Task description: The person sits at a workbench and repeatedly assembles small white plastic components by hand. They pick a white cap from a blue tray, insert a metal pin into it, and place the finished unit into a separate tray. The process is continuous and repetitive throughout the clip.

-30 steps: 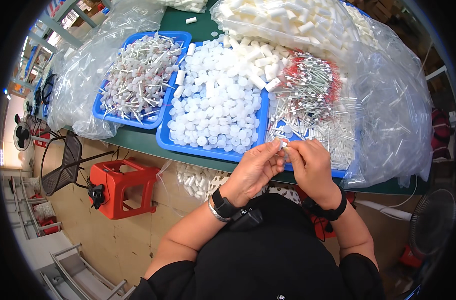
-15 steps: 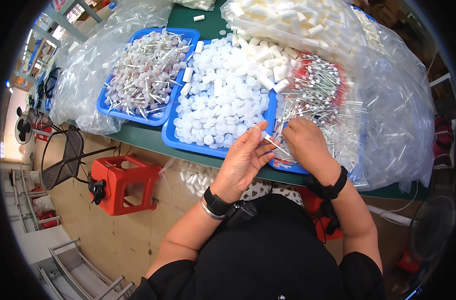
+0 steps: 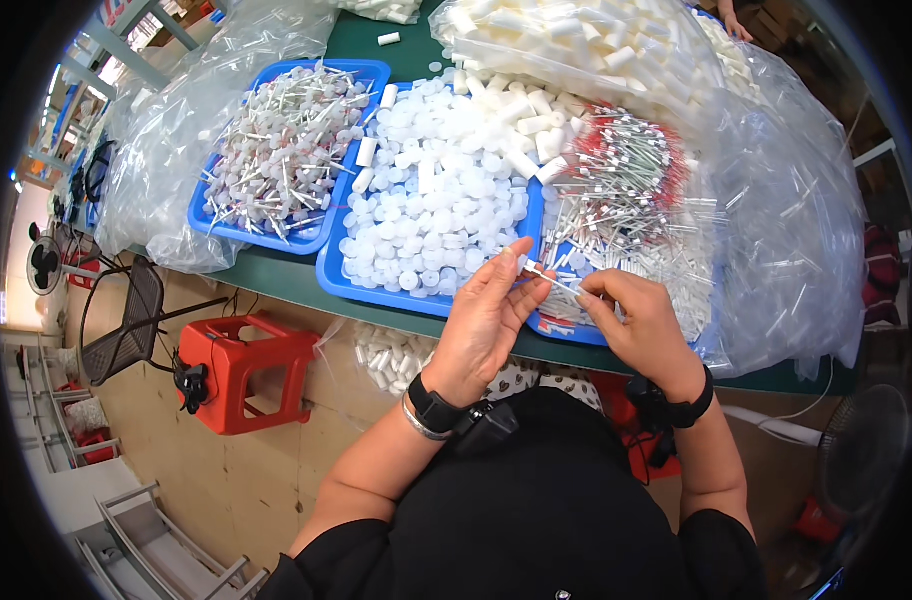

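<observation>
We log our left hand (image 3: 481,325) and right hand (image 3: 641,325), now lowered apart from half a second ago, each pinching one end of a thin white stick (image 3: 551,281) over the blue tray (image 3: 376,285) of white caps (image 3: 436,215), assembly seemingly mid-fit

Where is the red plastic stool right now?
The red stool stands on the floor at lower left of the head view, below the green table's edge.
</observation>
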Tool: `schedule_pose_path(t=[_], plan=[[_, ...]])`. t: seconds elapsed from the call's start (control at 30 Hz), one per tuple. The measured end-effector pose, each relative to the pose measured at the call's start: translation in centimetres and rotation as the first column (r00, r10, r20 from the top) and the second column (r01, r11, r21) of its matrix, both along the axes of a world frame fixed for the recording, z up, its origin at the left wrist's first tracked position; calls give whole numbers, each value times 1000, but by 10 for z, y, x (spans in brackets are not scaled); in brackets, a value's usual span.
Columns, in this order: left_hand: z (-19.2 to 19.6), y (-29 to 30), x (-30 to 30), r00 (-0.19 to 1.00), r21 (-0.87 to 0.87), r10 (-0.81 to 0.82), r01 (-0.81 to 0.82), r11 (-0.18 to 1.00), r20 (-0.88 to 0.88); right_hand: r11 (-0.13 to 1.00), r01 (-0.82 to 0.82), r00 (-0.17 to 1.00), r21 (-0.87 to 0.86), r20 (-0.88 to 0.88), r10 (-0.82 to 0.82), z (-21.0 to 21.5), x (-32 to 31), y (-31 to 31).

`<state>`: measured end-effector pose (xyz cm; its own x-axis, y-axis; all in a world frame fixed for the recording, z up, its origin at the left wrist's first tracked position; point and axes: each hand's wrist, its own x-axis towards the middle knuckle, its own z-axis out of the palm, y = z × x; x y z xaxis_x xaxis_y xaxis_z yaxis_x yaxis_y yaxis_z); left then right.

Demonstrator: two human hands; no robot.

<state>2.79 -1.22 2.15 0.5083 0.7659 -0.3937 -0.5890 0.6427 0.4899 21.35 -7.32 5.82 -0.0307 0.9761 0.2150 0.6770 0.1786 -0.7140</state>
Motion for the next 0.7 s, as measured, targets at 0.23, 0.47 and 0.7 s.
schedule_pose_path(t=[0.23,0.47,0.7], plan=[[-3,0,1,1000,10,24,-24,1000,-7,999,-18,999,28,39,17,1,1,-2],[-7,1,0,999,4,34,-34,999,-3,1000,7,999,27,43,-8,1,-3,-3],[-10,-2,1,999,52,15,-13,999,-49,995,-23,995,97,100,13,-2,-2,-2]])
